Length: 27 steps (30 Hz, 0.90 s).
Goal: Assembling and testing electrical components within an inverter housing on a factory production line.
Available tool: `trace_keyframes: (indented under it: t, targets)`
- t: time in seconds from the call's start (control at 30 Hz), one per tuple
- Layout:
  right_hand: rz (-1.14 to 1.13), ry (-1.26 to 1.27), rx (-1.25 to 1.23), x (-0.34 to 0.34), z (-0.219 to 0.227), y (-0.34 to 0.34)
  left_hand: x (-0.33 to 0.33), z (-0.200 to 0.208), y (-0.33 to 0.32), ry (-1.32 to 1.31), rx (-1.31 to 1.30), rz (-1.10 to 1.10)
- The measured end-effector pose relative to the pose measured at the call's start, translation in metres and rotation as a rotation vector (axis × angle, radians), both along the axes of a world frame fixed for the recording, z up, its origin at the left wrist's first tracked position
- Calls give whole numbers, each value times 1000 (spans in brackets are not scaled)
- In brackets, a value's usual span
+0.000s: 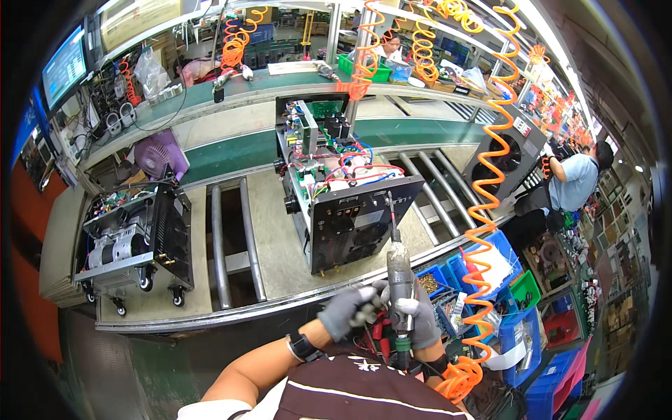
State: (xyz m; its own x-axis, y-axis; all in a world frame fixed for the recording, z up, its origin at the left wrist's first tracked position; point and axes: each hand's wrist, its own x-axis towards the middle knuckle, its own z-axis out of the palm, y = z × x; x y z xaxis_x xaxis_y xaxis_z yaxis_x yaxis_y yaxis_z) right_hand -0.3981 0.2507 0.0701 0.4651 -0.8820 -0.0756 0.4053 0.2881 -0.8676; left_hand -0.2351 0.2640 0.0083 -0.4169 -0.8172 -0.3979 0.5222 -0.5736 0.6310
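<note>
In the lower centre of the frame, the gloved right hand (422,322) is gripping a grey power screwdriver (400,276), its fingers closing around the barrel, and the tool is pointing up toward the right-hand part of a black panel (346,234); whether the bit is touching that face or only nearing it, the view is not showing clearly. The gloved left hand (341,313) is hovering just beside the tool, on its left, with fingers curling; blur is hiding whether they are pinching anything, so I am unable to tell. The power screwdriver is looking dense and rigid, probably weighing moderately in the palm, and its worn, smooth housing is likely feeling a little slippery. Its thick middle is offering the best hold, while the slim nose is looking too narrow for a firm grasp. In the centre of the frame, the black panel is standing upright at the near end of an open-topped machine (323,173), which is resting on a pale board (276,241) of the roller conveyor (219,245). That machine is appearing heavy and stiff, probably calling for both hands low on its metal frame (299,222), well away from the soft red and blue wires (364,176) and the fragile-looking green circuit board (326,110). Toward the right, an orange coiled hose (483,183) is hanging, seemingly light and springy
</note>
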Motion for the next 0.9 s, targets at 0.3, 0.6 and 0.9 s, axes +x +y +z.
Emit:
trace_keyframes:
  t: [0.3,0.6,0.9]
  targets:
    - [237,-72,288,-11,7,10,50,10,-77,274,-134,318]
    - [233,-11,252,-3,10,1,40,26,-110,31,-201,332]
    - [220,181,176,-3,12,-5,37,29,-109,93,-201,344]
